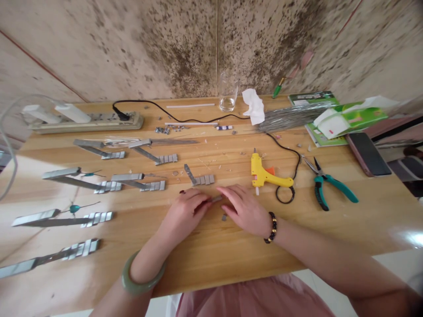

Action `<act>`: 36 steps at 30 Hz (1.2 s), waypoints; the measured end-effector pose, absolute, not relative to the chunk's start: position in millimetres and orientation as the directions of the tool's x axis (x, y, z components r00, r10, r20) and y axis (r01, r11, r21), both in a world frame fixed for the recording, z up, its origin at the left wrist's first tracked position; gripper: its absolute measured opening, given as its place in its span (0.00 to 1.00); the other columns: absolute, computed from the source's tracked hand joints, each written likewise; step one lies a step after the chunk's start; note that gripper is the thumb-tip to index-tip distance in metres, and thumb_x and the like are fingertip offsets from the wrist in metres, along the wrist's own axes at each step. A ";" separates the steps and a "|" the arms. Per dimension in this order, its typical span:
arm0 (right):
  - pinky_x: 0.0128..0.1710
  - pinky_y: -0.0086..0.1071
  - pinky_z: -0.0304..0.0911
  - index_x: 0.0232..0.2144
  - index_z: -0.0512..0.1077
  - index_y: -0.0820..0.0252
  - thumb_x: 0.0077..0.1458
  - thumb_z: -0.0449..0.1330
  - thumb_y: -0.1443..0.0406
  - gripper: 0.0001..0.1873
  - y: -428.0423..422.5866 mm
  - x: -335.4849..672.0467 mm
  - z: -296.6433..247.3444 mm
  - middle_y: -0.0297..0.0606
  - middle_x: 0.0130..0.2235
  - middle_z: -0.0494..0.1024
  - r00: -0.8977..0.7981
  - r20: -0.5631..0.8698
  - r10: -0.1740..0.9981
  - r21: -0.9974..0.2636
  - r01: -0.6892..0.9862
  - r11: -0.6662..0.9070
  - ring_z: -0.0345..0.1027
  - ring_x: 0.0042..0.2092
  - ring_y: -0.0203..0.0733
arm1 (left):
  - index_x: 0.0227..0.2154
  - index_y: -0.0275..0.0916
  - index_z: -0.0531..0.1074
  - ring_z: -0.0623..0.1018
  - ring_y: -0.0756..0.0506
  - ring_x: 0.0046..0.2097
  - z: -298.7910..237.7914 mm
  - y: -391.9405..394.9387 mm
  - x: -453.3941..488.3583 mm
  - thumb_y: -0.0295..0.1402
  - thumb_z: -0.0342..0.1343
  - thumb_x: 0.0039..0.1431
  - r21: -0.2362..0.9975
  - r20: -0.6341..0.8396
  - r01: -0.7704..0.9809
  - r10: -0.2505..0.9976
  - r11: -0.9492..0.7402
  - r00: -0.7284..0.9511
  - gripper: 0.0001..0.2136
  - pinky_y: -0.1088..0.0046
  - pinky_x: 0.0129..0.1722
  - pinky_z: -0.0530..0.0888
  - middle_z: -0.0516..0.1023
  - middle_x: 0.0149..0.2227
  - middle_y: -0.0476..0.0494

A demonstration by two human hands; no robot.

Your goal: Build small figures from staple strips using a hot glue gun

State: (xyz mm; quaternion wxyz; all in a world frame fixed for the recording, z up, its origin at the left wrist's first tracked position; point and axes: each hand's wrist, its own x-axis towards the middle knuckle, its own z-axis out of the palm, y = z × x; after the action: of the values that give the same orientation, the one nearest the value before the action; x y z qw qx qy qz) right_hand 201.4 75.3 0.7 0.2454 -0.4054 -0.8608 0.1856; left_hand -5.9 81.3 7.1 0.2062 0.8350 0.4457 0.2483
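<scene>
A small grey strip (216, 199) lies low over the wooden table between my hands. My left hand (188, 209) pinches its left end between thumb and fingertips. Over its right end is my right hand (247, 211), thumb and index finger apart; whether the index tip touches the strip I cannot tell. A loose small grey piece (224, 217) rests below the right thumb. Just beyond my hands sits a row of grey blocks (203, 179) with an upright grey strip (189, 173) at its left end.
On the left stand several grey bent pieces with block rows (153, 186). To the right are a yellow glue gun (261, 171), teal-handled pliers (335, 182) and a phone (368, 154). Behind are a glass (228, 99), a wire bundle (291, 118) and a power strip (99, 121).
</scene>
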 end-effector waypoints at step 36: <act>0.49 0.47 0.65 0.56 0.57 0.61 0.57 0.54 0.72 0.24 75.9 200.7 2.1 0.45 0.47 0.72 -0.555 0.272 0.786 -0.510 0.609 0.607 0.64 0.48 0.48 | 0.33 0.38 0.75 0.74 0.45 0.37 3.0 79.8 -6.1 0.29 0.53 0.60 0.493 0.235 0.670 0.826 -0.555 0.512 0.06 0.66 0.38 0.72 0.75 0.35 0.42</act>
State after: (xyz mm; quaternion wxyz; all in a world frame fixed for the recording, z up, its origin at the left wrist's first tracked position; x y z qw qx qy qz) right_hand 200.7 75.9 2.1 0.2427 -0.4043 -0.8628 0.1821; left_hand -6.1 79.8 3.0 0.1726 0.8521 0.4390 0.2267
